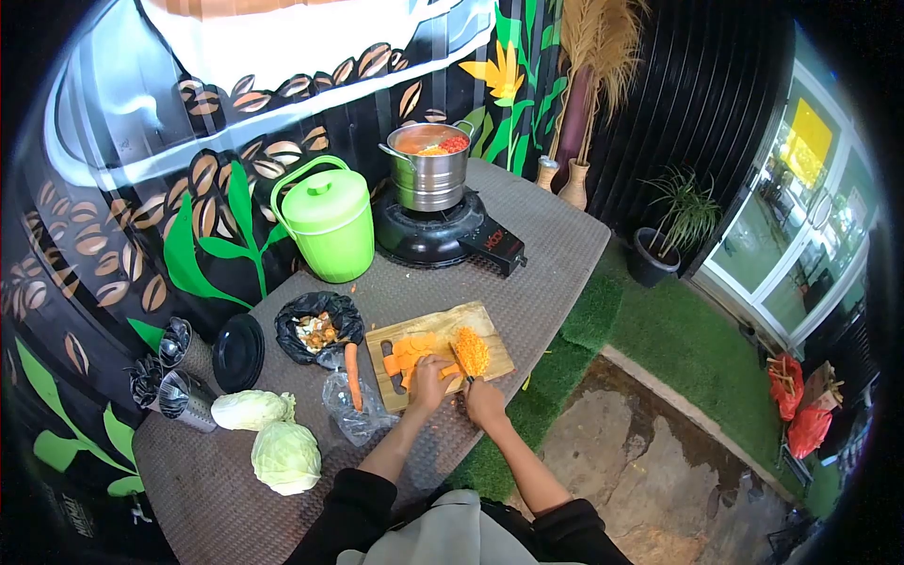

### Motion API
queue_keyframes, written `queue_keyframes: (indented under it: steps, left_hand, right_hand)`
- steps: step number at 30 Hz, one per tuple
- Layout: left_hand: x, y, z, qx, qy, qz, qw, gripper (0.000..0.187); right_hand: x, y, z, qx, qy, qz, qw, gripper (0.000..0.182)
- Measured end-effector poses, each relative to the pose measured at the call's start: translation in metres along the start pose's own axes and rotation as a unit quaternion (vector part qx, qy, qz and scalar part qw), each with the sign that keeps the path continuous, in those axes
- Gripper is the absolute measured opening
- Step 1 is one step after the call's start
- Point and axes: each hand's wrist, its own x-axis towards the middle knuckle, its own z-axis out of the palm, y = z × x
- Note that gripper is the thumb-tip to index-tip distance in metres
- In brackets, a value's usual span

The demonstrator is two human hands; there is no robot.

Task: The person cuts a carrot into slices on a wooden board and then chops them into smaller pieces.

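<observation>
A wooden cutting board [490,325] lies on the table in front of me, with orange carrot slices [414,347] on its left part and a heap of finely diced carrot [470,350] on its right. My left hand [430,379] is closed over carrot pieces [452,371] near the board's front edge, pressing them down. My right hand [485,403] is wrapped round the handle of a knife [469,379]. Its blade is mostly hidden beside the carrot. A whole carrot [353,377] rests on a clear plastic bag [350,419] left of the board.
Behind the board stand a lime-green lidded bucket [330,221] and a steel pot [431,179] on a portable gas stove [428,234]. At left are a black bag of scraps [318,330], a black lid [238,353], metal utensil holders [188,400], and two cabbages [285,458].
</observation>
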Motion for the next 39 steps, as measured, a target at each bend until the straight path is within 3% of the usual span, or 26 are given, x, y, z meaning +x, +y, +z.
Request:
queue_keyframes:
  steps: [7,9,16,19,25,28,30,33,39]
  left_hand:
    - [-0.002,-0.009,-0.001,-0.028,-0.026,-0.037,0.999,0.034]
    - [-0.003,-0.008,0.0,-0.02,-0.016,-0.038,0.999,0.031]
    - [0.0,-0.002,-0.01,-0.033,-0.034,-0.034,0.998,0.03]
    - [0.003,-0.003,-0.01,-0.021,-0.07,-0.036,0.997,0.03]
    - [0.001,-0.006,-0.013,-0.039,-0.089,-0.029,0.995,0.031]
    - [0.005,-0.006,-0.015,-0.014,-0.07,0.015,0.997,0.038]
    - [0.009,-0.007,-0.018,0.019,-0.134,0.031,0.99,0.042]
    - [0.015,-0.006,-0.02,0.089,-0.159,0.073,0.981,0.037]
    - [0.014,-0.012,-0.017,0.067,-0.156,0.053,0.984,0.036]
  right_hand:
    - [-0.008,-0.007,0.012,-0.058,0.053,-0.038,0.996,0.039]
    - [-0.011,-0.012,0.016,-0.055,0.062,-0.004,0.997,0.038]
    - [-0.004,-0.014,0.008,-0.026,-0.01,0.049,0.998,0.04]
    - [0.003,-0.007,-0.011,-0.045,-0.024,-0.007,0.999,0.04]
    - [0.008,-0.002,-0.014,-0.047,-0.019,-0.032,0.998,0.04]
    - [0.003,0.003,-0.002,-0.031,0.028,-0.036,0.998,0.04]
    - [0.001,0.007,0.003,-0.02,0.031,-0.031,0.999,0.041]
    - [0.001,0.009,0.008,-0.004,0.044,-0.019,0.999,0.041]
    - [-0.004,0.0,0.006,-0.024,0.048,-0.01,0.999,0.04]
